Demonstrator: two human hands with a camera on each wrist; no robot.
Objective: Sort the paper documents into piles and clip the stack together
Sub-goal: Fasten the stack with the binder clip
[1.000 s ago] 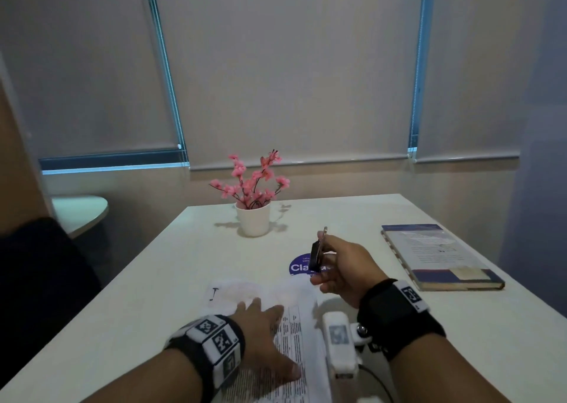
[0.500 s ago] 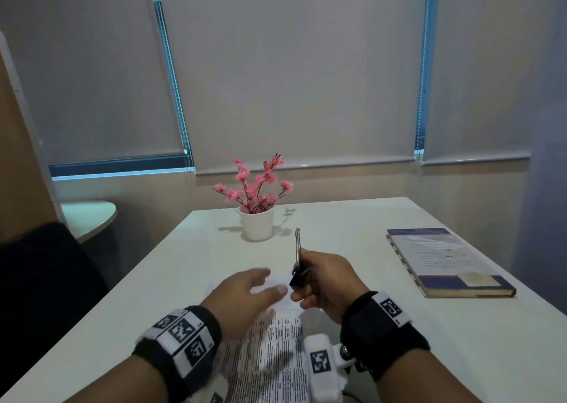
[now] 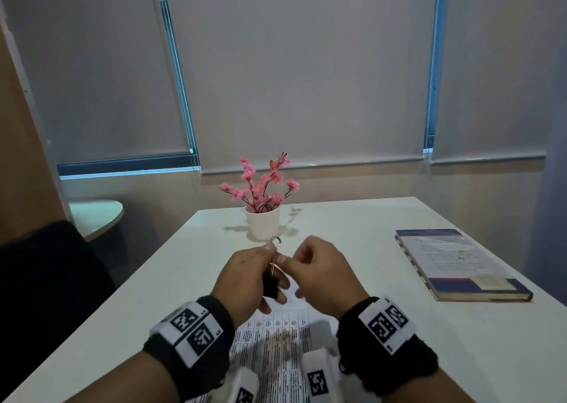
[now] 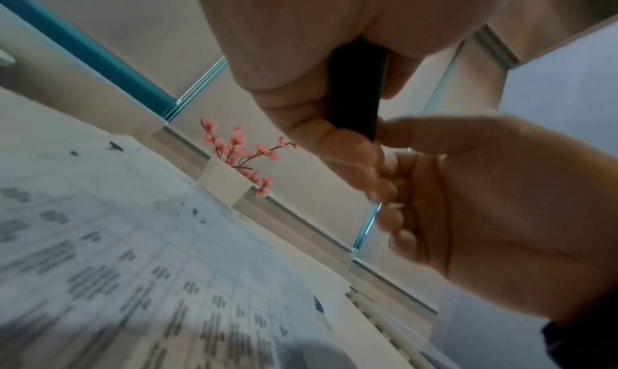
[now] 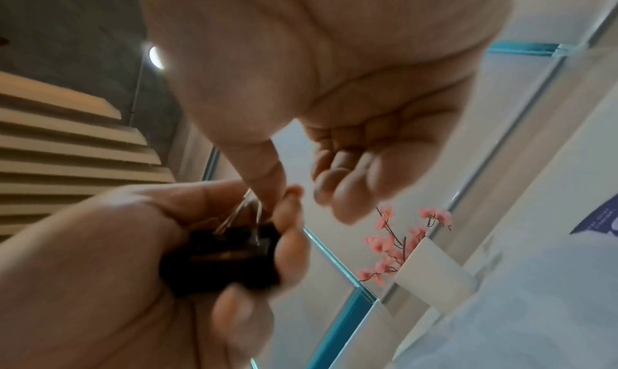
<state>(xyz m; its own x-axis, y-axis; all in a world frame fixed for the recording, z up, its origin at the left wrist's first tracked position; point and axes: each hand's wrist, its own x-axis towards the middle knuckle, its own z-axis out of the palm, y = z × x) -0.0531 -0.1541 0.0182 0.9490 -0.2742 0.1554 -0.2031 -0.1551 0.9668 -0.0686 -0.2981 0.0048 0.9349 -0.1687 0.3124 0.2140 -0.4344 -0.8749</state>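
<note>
Head view shows both hands raised together above the white table [image 3: 352, 227], meeting over the near centre. The left hand [image 3: 245, 277] grips a black binder clip [image 3: 270, 287], its fingers curled round the clip's body; the clip's silver wire handles stand up between the two hands, one loop showing above the left fingertips. The right hand [image 3: 322, 277] pinches at those wire handles with thumb and forefinger, the other fingers curled loosely into the palm.

From the left wrist camera the binder clip [image 4: 354, 89] is a dark upright block held in the left hand [image 4: 301, 57], with the right hand [image 4: 501, 203] just beside it at 4 o'clock, one finger reaching to the clip's lower end. From the right wrist camera the left hand [image 5: 100, 269] wraps the binder clip [image 5: 227, 255], and the thumb of the right hand [image 5: 334, 84] comes down onto the wire handles.

The printed paper documents [image 3: 276, 341] lie flat on the table directly beneath the hands, at 6 o'clock in the head view, covered with rows of small text in a grid; how many sheets there are cannot be told. A white pot of pink flowers [image 3: 262, 215] stands at 12 o'clock beyond the hands. A closed book [image 3: 454, 264] lies at 3 o'clock, well apart from the papers.
</note>
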